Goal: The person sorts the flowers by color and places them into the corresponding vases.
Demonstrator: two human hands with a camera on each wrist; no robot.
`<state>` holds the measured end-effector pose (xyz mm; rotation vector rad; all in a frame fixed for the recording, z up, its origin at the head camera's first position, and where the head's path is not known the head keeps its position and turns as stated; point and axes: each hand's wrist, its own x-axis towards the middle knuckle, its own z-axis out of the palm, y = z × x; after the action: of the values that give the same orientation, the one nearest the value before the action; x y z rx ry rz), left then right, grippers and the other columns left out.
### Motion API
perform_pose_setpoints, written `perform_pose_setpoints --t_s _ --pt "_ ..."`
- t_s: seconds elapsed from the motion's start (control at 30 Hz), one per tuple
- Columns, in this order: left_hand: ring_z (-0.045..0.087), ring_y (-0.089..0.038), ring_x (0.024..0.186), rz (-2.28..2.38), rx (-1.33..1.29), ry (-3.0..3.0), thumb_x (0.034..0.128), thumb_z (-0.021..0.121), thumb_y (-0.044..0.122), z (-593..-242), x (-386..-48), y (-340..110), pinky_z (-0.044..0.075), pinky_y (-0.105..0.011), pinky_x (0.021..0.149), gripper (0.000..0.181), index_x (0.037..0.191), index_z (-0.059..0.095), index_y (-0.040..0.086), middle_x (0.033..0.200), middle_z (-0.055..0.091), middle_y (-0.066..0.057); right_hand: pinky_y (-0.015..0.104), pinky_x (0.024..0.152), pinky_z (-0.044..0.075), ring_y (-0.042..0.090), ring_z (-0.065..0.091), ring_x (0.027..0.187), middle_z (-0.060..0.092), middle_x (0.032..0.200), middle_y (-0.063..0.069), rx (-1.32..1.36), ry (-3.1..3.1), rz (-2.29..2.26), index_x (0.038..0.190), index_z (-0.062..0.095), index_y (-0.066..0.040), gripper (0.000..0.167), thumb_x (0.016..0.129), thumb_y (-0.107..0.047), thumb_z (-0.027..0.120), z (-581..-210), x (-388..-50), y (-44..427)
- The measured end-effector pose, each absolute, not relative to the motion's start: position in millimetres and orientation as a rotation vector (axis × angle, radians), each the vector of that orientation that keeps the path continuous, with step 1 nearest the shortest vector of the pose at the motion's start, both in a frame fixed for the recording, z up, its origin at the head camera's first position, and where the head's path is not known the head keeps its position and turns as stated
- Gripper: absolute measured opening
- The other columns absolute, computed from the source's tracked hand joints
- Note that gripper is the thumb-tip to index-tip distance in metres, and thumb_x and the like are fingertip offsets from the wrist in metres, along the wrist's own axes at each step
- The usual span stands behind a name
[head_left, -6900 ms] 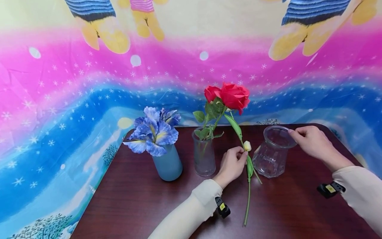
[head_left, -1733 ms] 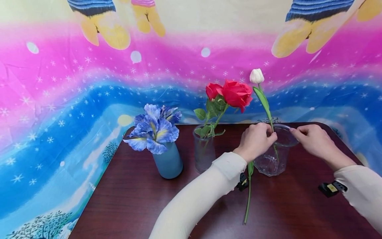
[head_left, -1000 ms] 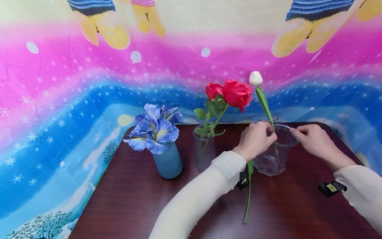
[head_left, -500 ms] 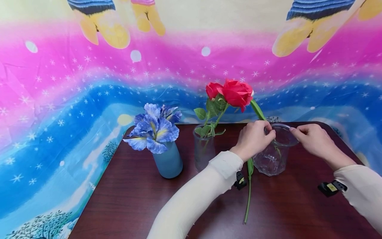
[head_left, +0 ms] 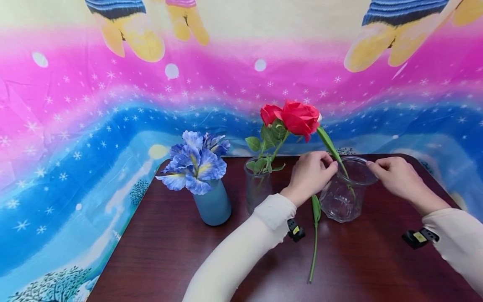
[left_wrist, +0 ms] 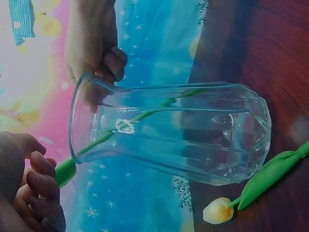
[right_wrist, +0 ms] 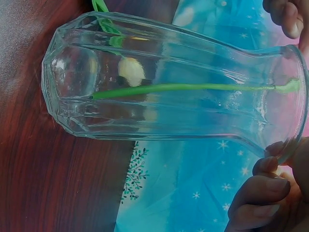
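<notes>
A clear glass vase (head_left: pixel 341 203) with a flared rim stands upright at the table's right. My right hand (head_left: pixel 400 178) pinches its rim between thumb and fingers. Inside leans a white tulip (head_left: pixel 328 144), its stem (right_wrist: pixel 183 87) reaching down towards the base and its leaf over the left side of the rim. The red rose mostly hides its bloom. Beside the rim, my left hand (head_left: pixel 313 174) has loosely bent fingers (left_wrist: pixel 43 186) and holds nothing. Another tulip (head_left: pixel 315 230) lies on the table left of the vase; its pale yellow bud (left_wrist: pixel 218 210) shows in the left wrist view.
A narrow glass vase (head_left: pixel 258 193) with red roses (head_left: pixel 298 117) stands left of my left hand, partly behind my sleeve. Farther left is a blue vase (head_left: pixel 213 205) with blue irises (head_left: pixel 196 165). A printed cloth (head_left: pixel 226 84) hangs behind the dark wooden table (head_left: pixel 170 256).
My left hand has brought the white tulip into the glass vase, let go of it and drawn back left. The bloom has tipped left behind the rose. My right hand stays on the rim.
</notes>
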<state>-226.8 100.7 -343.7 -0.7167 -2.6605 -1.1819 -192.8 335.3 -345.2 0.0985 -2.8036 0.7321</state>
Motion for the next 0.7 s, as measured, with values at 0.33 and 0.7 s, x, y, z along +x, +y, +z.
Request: perform_pose_setpoints --t_s 0.33,0.7 --pt "0.052 -0.001 0.054 -1.215 -0.692 -2.661 0.0982 0.064 0.036 -355.9 -224.2 90.1 0.042 -0.016 0.051 0.014 0.094 0.069 0.024 0.061 0.057 0.01 0.032 0.048 0.023 0.009 0.025 0.047 0.028 0.054 -0.005 0.088 -2.813 0.728 0.061 0.037 -0.011 0.053 0.106 -0.037 0.048 -344.6 -191.7 334.4" --pt "0.052 0.001 0.054 -1.233 -0.67 -2.626 0.0983 0.064 0.035 -372.4 -225.3 78.1 0.04 -0.016 0.053 0.016 0.093 0.07 0.022 0.061 0.059 0.011 0.032 0.048 0.023 0.009 0.025 0.047 0.027 0.054 -0.005 0.109 -2.8 0.734 0.061 0.036 -0.011 0.053 0.106 -0.035 0.049 -345.3 -192.4 335.3"
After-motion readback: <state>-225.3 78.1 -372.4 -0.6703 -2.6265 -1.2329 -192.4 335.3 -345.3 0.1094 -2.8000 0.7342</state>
